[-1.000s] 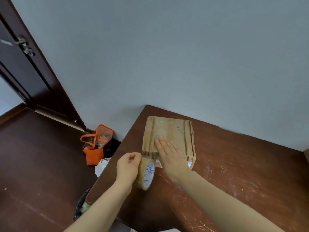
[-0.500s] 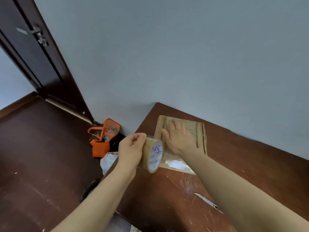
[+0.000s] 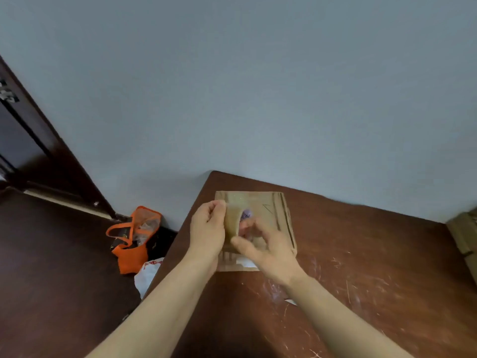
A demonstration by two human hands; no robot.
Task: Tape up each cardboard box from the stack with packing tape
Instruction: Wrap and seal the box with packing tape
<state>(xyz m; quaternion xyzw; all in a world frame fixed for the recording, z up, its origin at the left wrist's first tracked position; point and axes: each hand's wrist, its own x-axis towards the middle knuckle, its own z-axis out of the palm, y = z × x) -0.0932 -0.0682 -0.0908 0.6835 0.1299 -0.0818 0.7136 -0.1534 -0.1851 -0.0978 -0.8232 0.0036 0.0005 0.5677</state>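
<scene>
A flat brown cardboard box (image 3: 277,210) lies on the dark wooden table (image 3: 361,267) near its far left corner. Above the box I hold a roll of brownish packing tape (image 3: 233,223) between both hands. My left hand (image 3: 207,229) grips the roll's left side with curled fingers. My right hand (image 3: 268,248) holds the roll from the right, thumb on its lower edge and fingers curled around its face. The image is blurred, so the exact finger contact is unclear. A white label shows at the box's near edge.
Part of another cardboard box (image 3: 464,236) shows at the table's right edge. On the floor to the left stand an orange bag (image 3: 135,239) and a white plastic bag (image 3: 147,276). A dark door frame (image 3: 38,140) is at the far left. The wall rises directly behind the table.
My right hand left the box top and came onto the tape roll. My left hand carried the roll forward, over the box.
</scene>
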